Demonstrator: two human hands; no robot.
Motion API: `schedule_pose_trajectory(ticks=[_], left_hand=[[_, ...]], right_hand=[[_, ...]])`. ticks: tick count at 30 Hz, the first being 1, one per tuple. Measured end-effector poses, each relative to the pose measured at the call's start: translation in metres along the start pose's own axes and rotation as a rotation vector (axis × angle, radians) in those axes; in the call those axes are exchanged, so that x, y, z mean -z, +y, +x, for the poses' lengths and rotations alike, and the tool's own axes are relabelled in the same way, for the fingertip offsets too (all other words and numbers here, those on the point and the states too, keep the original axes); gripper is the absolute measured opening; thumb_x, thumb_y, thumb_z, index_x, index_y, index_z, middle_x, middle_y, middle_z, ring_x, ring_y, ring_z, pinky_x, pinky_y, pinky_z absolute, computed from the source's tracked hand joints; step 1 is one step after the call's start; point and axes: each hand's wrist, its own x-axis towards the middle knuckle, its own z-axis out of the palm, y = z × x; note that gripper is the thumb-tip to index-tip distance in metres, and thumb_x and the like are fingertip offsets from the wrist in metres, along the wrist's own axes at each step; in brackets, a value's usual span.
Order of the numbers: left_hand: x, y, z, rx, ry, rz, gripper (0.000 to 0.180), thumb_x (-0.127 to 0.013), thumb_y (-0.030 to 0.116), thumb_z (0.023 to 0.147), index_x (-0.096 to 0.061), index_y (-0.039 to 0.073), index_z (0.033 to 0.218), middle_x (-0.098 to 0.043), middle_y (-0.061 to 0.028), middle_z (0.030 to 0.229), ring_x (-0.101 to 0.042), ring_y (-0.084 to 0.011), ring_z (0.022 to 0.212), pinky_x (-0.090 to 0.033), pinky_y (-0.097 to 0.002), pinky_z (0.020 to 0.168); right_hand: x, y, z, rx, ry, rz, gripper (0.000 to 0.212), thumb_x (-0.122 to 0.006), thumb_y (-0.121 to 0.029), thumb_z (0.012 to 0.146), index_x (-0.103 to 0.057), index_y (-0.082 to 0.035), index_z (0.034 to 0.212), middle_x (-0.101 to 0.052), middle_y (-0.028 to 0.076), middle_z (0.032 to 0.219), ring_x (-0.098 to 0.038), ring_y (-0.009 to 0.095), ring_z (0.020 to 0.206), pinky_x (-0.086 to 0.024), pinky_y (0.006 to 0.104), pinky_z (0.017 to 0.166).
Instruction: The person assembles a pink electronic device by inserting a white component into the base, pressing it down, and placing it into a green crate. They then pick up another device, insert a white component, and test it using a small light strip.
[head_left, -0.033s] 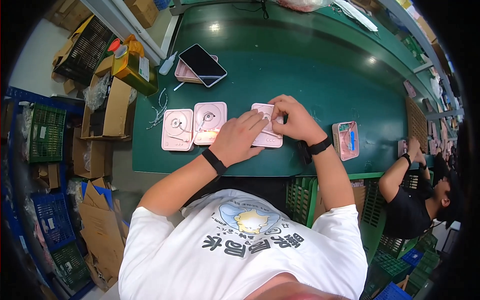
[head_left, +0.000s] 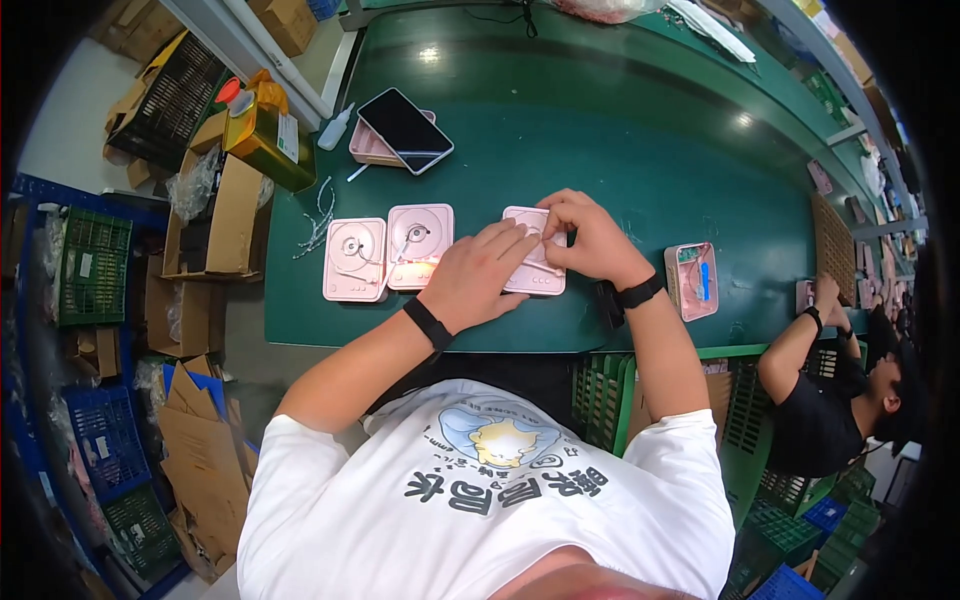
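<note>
- A pink box [head_left: 544,284] lies on the green table [head_left: 600,140], beneath both hands;
- the left hand [head_left: 478,279] rests across its left side, fingers stretched out nearly flat, not closed around anything visible;
- the right hand [head_left: 588,242] bends over its upper right, fingers curled, tips close together; whether they pinch anything, I cannot tell;
- leftward, a second pink box [head_left: 420,248] touches or nearly touches a third pink box [head_left: 355,262];
- rightward, an open box [head_left: 685,298] holds a blue piece [head_left: 705,281].
</note>
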Motion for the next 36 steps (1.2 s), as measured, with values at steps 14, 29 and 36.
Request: schedule_pose_trajectory(ticks=[14,29,36], left_hand=[[-0.018,-0.004,0.004,0.062,0.163,-0.114,0.038,-0.08,0.021,0.09,-0.075,0.006,0.124,-0.075,-0.0149,0.135,-0.065,-0.041,0.143,-0.054,-0.053,0.113],[-0.035,0.008,0.019,0.147,0.314,0.071,0.008,-0.078,0.01,0.087,-0.074,0.007,0.092,-0.079,-0.0095,0.106,-0.075,-0.0404,0.125,-0.059,-0.0507,0.106],[-0.01,-0.026,0.038,0.464,0.014,-0.354,0.043,-0.089,0.015,0.081,-0.074,0.008,0.121,-0.063,-0.0203,0.145,-0.064,-0.0396,0.128,-0.056,-0.0467,0.113]], right_hand=[[0.013,0.003,-0.005,-0.411,-0.313,0.213,0.019,-0.088,-0.012,0.089,-0.07,-0.006,0.093,-0.071,0.002,0.092,-0.063,0.009,0.081,-0.052,0.0262,0.072],[0.016,0.018,-0.005,-0.472,-0.45,0.473,0.01,-0.072,-0.007,0.097,-0.062,-0.008,0.097,-0.066,-0.004,0.085,-0.057,0.004,0.073,-0.046,0.0238,0.064],[0.014,0.019,-0.005,-0.373,-0.42,0.411,0.01,-0.072,-0.006,0.096,-0.062,-0.007,0.096,-0.067,-0.005,0.087,-0.059,0.005,0.078,-0.047,0.024,0.067]])
